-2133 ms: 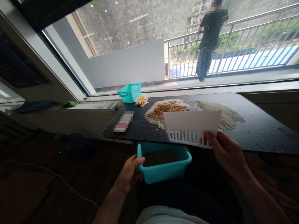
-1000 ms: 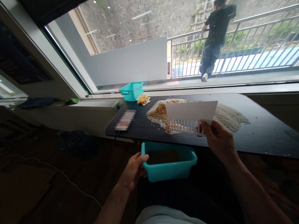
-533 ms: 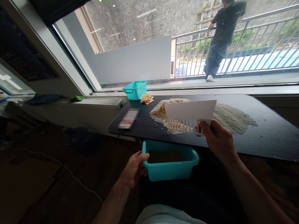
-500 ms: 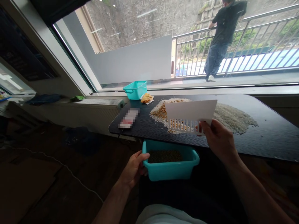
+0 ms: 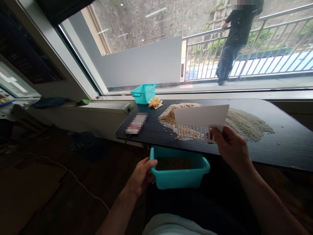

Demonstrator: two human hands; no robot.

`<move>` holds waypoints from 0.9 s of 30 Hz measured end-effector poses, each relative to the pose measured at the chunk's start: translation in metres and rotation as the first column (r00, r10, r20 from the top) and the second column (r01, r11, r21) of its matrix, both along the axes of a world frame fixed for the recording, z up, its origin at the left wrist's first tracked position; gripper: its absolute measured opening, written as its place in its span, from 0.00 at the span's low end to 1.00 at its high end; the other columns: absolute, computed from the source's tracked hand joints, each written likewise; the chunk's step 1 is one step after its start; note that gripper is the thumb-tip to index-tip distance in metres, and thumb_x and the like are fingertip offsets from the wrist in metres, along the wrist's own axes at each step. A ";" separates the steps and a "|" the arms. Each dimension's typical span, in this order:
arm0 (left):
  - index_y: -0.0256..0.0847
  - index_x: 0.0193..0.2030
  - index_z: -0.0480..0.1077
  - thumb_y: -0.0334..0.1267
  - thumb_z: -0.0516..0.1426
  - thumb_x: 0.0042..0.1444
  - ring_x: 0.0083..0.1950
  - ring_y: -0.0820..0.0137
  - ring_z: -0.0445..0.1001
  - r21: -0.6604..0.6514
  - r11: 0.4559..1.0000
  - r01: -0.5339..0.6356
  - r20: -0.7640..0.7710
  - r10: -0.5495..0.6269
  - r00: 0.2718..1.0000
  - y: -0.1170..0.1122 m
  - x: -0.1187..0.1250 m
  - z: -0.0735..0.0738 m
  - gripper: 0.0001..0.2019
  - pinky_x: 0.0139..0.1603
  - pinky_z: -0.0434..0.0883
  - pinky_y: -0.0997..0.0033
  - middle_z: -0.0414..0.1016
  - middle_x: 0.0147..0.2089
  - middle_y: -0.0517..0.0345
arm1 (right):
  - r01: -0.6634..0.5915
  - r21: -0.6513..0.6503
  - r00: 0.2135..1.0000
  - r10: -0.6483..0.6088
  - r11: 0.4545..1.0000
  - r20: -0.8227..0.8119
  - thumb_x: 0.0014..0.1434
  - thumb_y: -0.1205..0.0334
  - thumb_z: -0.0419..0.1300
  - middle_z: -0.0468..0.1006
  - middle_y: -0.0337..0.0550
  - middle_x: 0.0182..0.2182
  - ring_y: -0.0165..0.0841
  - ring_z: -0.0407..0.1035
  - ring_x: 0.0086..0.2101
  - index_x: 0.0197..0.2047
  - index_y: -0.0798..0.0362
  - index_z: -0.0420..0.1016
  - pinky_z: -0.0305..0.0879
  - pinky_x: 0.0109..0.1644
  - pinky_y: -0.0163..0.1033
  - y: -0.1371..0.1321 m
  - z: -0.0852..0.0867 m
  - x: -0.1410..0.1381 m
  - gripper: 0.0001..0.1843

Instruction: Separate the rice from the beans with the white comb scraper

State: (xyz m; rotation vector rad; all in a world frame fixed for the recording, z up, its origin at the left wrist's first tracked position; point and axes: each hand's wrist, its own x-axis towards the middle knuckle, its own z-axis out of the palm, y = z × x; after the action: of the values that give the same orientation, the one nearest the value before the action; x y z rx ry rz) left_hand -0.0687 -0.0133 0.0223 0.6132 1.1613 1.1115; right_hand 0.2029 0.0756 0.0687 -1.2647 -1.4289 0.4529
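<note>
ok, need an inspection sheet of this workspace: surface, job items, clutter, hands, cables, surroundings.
Surface: dark tabletop, stray grains around the piles.
Job items: white slotted plate partly hiding mixed grain pile, contact unclear; pale grain pile alongside; near teal tub holds dark grains.
Clutter: far teal tub, yellowish item on white paper, pixelated item.
Hands: left hand grips near tub's rim; right hand, fingers on plate.
Cables: dark cable by pixelated item; pale cable on floor.
Surroundings: radiator; person beyond window.

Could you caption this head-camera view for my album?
Left hand gripping a teal tub, right hand holding a slotted white card near heaped grains.
</note>
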 end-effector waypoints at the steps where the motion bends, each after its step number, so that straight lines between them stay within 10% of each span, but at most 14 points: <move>1: 0.41 0.24 0.63 0.49 0.71 0.37 0.14 0.82 0.53 0.001 1.000 -0.001 -0.001 0.001 1.000 0.000 0.000 0.000 0.22 0.16 0.57 0.79 0.56 0.14 0.74 | 0.006 0.002 1.000 -0.006 1.000 0.005 0.59 0.48 0.60 0.76 0.36 0.21 0.32 0.71 0.24 0.27 0.47 0.70 0.69 0.30 0.35 0.000 0.000 0.001 0.15; 27: 0.42 0.22 0.60 0.50 0.70 0.39 0.14 0.81 0.53 0.016 1.000 -0.011 -0.013 0.012 1.000 -0.005 -0.020 0.004 0.23 0.16 0.56 0.78 0.55 0.14 0.74 | -0.162 -0.020 0.987 0.162 0.987 0.005 0.57 0.48 0.59 0.75 0.37 0.21 0.31 0.68 0.22 0.27 0.47 0.71 0.63 0.24 0.34 0.001 0.004 -0.039 0.14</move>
State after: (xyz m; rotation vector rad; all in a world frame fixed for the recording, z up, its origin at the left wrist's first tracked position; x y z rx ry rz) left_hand -0.0888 -0.0180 0.0264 0.6279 1.1695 1.1291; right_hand 0.1639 0.0766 0.0727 -1.1713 -1.5423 0.5743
